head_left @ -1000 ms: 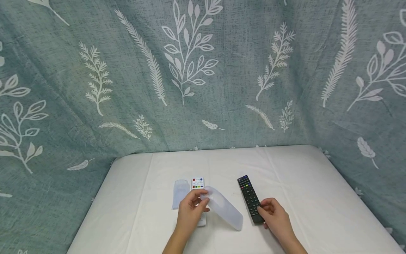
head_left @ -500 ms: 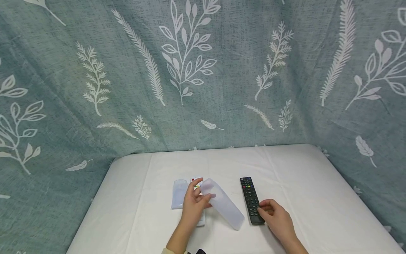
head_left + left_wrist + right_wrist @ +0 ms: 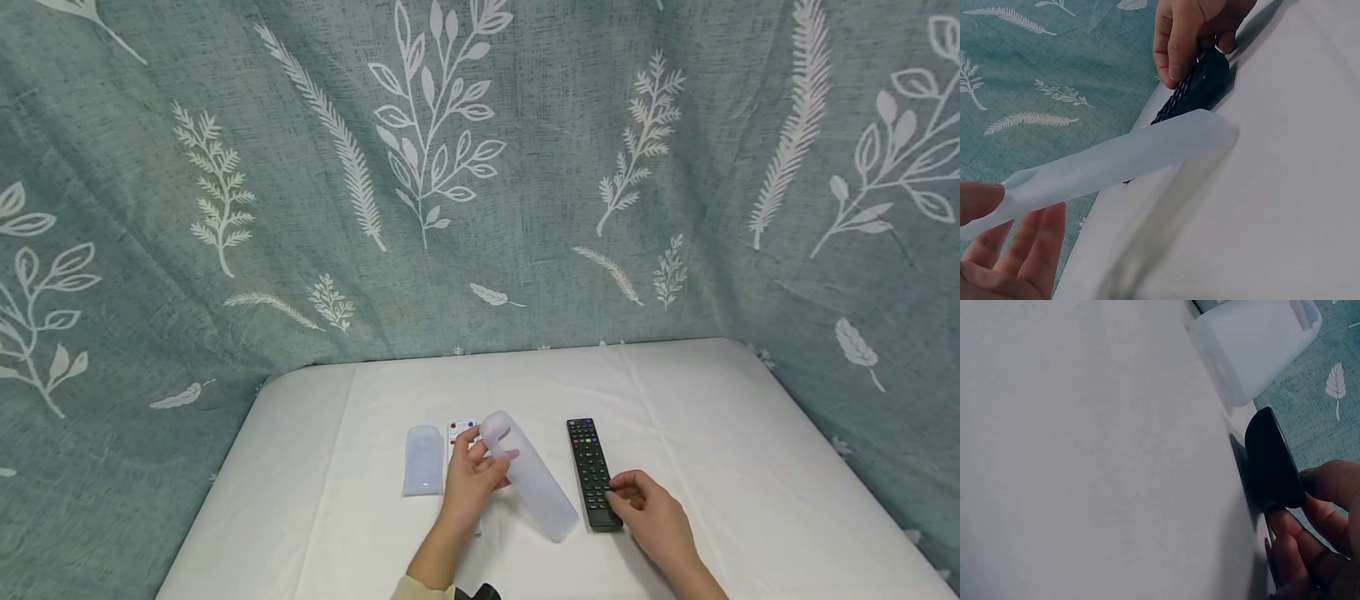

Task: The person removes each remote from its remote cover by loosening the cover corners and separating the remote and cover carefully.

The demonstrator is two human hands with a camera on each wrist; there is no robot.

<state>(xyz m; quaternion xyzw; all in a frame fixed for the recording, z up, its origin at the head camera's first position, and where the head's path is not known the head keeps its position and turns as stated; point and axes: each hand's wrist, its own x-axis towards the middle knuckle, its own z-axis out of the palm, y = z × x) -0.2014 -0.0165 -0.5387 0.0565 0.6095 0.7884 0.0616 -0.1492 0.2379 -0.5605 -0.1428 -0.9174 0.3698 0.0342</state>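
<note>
A translucent silicone remote cover point(image 3: 534, 485) slants up from near the table, its upper end pinched between the thumb and fingers of my left hand point(image 3: 467, 493). In the left wrist view the cover point(image 3: 1116, 153) stretches away from the thumb, its far end close to the cloth. My right hand point(image 3: 658, 515) grips the lower right edge of a black remote control point(image 3: 588, 467) with coloured buttons. Seen from the right wrist, the remote's dark end point(image 3: 1269, 465) is tilted up on its side edge, thumb on one face and fingers beneath.
A second, shorter translucent cover point(image 3: 423, 462) lies flat at the left. Beside it a white remote control point(image 3: 459, 429) is mostly hidden behind my left hand. White cloth point(image 3: 360, 542) covers the table; a green leaf-patterned curtain point(image 3: 480, 208) hangs behind and at the sides.
My left hand has moved slightly right and up, lifting and turning the cover's upper end. The black remote has swung a little straighter, with my right hand still at its lower edge.
</note>
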